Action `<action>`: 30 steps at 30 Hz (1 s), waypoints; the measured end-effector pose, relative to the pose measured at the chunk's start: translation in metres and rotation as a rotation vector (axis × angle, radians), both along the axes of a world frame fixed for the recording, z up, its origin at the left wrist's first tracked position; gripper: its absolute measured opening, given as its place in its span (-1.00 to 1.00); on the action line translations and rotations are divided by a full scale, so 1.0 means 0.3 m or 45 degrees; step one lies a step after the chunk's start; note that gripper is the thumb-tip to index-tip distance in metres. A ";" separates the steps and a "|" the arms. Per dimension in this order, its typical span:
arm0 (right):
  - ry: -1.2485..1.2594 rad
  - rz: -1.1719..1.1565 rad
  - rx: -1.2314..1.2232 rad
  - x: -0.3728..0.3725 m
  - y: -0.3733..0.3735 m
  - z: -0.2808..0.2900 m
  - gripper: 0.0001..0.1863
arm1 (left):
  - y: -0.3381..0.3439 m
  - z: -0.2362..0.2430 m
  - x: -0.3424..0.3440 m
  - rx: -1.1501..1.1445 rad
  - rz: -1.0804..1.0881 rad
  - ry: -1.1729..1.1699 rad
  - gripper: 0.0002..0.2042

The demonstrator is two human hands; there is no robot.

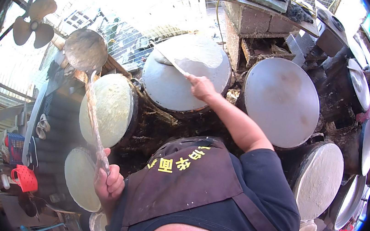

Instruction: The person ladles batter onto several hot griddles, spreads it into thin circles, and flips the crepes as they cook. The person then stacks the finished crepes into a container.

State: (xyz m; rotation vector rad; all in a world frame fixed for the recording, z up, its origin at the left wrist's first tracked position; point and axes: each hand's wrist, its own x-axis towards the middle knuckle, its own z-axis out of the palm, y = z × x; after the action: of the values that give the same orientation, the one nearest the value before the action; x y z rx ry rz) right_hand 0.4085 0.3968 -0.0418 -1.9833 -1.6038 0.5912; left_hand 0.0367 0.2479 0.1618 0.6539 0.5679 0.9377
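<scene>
Grey round griddles (pixel 284 100) on blackened stoves (pixel 161 122)

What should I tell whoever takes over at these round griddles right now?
Left hand: closed on the long-handled round metal ladle, bowl raised above the griddles.
Right hand: grip on a thin flat stick, peeling the thin pale round sheet off the grey round griddle.
Done: the sheet's near edge is lifted.
Left: its far side is still on the plate; the batter-coated griddle on the left is still covered; the bare round griddle on the right is uncoated.
</scene>
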 end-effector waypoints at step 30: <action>0.074 0.130 0.020 0.428 0.149 0.008 -0.43 | -0.072 0.020 -0.031 0.011 0.017 0.177 -0.44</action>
State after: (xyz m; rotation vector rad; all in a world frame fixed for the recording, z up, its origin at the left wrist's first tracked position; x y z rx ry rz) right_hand 0.5369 0.4416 -0.0393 -1.8643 -1.6766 0.6668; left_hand 0.0273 0.2264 0.1678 0.7280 0.6928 0.9125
